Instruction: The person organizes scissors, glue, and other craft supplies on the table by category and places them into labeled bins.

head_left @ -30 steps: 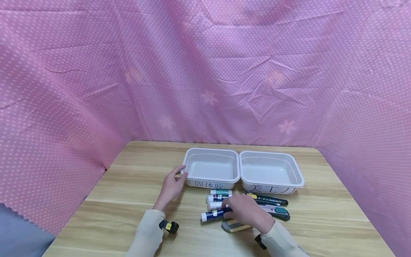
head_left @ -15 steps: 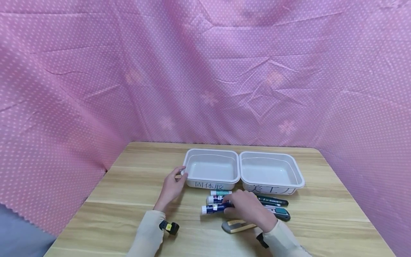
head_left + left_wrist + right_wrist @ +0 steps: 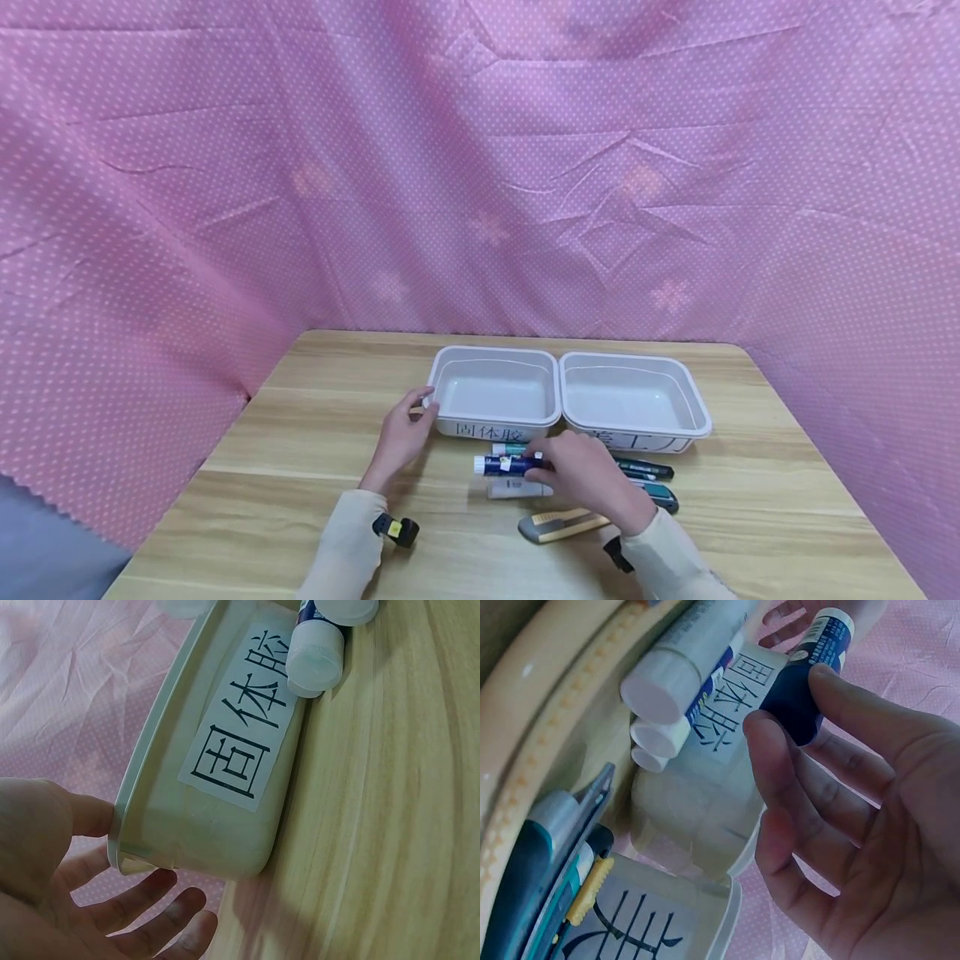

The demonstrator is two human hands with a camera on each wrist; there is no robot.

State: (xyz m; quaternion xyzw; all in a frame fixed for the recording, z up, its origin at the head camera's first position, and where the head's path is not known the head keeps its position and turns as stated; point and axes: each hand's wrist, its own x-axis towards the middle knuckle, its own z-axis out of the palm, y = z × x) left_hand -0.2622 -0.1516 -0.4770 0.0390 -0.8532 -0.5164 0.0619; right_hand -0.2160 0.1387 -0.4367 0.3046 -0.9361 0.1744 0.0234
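Observation:
My right hand [image 3: 588,479] pinches a dark blue glue stick [image 3: 504,466] with a white cap, as the right wrist view also shows the glue stick [image 3: 802,694] between thumb and fingers. It is held above other glue sticks: a white one [image 3: 517,489] and a green-labelled one [image 3: 507,448]. My left hand [image 3: 401,437] holds the left corner of a white plastic box [image 3: 487,422] bearing a label with printed characters. In the left wrist view, its thumb and forefinger meet the rim of the box [image 3: 217,832], the other fingers spread below.
A second labelled white box [image 3: 633,429] adjoins the first on its right. In front lie several utility knives: a yellow and grey one [image 3: 558,527], a teal and grey one [image 3: 660,497] and a black one [image 3: 647,469]. A pink dotted cloth [image 3: 480,167] hangs behind the wooden table [image 3: 315,408].
My right hand has carried the blue glue stick away from me, over the other glue sticks and closer to the left box. My left hand stays at the box corner.

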